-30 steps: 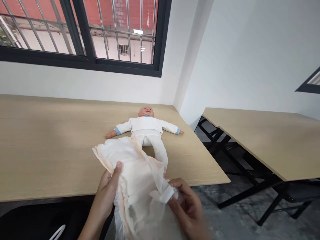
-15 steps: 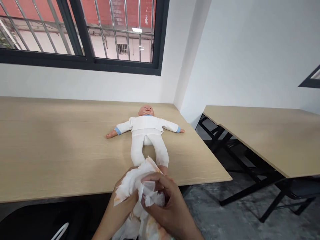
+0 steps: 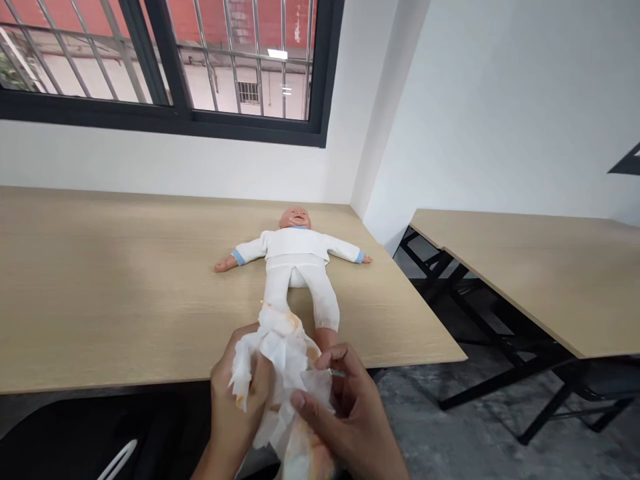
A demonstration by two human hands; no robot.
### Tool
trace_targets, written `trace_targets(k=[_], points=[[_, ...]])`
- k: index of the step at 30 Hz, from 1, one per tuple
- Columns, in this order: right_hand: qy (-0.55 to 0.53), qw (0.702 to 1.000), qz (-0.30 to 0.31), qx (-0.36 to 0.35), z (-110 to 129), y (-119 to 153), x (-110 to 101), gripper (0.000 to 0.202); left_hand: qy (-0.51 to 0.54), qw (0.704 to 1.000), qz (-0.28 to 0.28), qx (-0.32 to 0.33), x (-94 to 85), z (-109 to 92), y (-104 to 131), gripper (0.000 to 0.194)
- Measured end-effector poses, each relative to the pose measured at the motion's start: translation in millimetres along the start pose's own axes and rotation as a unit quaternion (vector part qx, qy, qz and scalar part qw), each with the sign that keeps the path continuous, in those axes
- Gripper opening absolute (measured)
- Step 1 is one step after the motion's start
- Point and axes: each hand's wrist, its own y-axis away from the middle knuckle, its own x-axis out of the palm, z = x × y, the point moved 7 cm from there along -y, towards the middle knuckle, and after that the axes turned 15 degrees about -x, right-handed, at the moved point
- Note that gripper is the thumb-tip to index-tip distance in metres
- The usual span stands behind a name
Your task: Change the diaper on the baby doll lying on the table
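Observation:
A crumpled white diaper (image 3: 284, 363) with orange print is bunched up between my two hands, its ruffled edges sticking out. My left hand (image 3: 237, 393) grips its left side, the thumb pressed into the folds. On the other side, my right hand (image 3: 350, 407) pinches a thin white flap between thumb and fingers. Just beyond my hands a baby doll (image 3: 296, 243) lies on its back on the wooden table (image 3: 125, 287), arms spread, in a white outfit with blue cuffs. The diaper hides one of the doll's feet.
A second table (image 3: 530, 273) with black legs stands to the right, across a gap. Below the table edge at lower left is a black chair (image 3: 65, 433) with a white curved strip on it. A barred window (image 3: 240, 67) is behind the table.
My right hand has moved slightly right and its fingers have drawn apart from the left hand. The diaper's folds have been pulled looser and spread more between both hands.

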Motion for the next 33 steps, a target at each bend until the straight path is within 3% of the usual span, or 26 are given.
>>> trace_targets(k=[5, 8, 12, 16, 19, 22, 26, 30, 33], points=[[0.047, 0.996, 0.078, 0.005, 5.8, 4.4, 2.9, 0.040, -0.061, 0.993, -0.030, 0.092, -5.5, -2.5, 1.0, 0.016], [0.007, 0.996, 0.093, 0.006, 12.8, 4.9, 4.2, 0.040, -0.078, 0.991, -0.052, 0.095, -9.9, -3.8, 0.3, 0.016], [0.005, 0.993, 0.116, -0.026, 22.9, 2.6, 5.6, 0.038, -0.055, 0.995, -0.057, 0.053, -13.2, -1.9, -3.5, 0.016], [0.099, 0.985, 0.140, -0.032, 26.5, 7.1, -6.4, 0.026, -0.033, 0.996, -0.077, 0.006, -18.5, -0.1, -9.9, 0.018], [0.207, 0.958, 0.200, -0.002, 27.2, 17.8, -24.2, 0.012, 0.001, 0.995, -0.089, -0.038, -24.8, 1.7, -16.8, 0.018], [0.309, 0.917, 0.252, 0.013, 32.1, 23.8, -43.8, 0.028, 0.039, 0.991, -0.089, -0.094, -29.1, 4.6, -23.6, 0.012], [0.357, 0.910, 0.182, -0.110, 52.1, 8.5, -46.7, 0.039, 0.060, 0.985, -0.002, -0.160, -14.7, 6.7, -30.9, 0.018], [0.391, 0.876, 0.122, -0.255, 51.5, -4.2, -10.1, 0.059, 0.069, 0.984, 0.072, -0.146, 5.1, -1.2, -34.4, 0.030], [0.443, 0.831, 0.028, -0.335, 43.7, -3.7, 7.7, 0.058, 0.066, 0.985, 0.098, -0.128, 13.7, -4.9, -36.2, 0.032]])
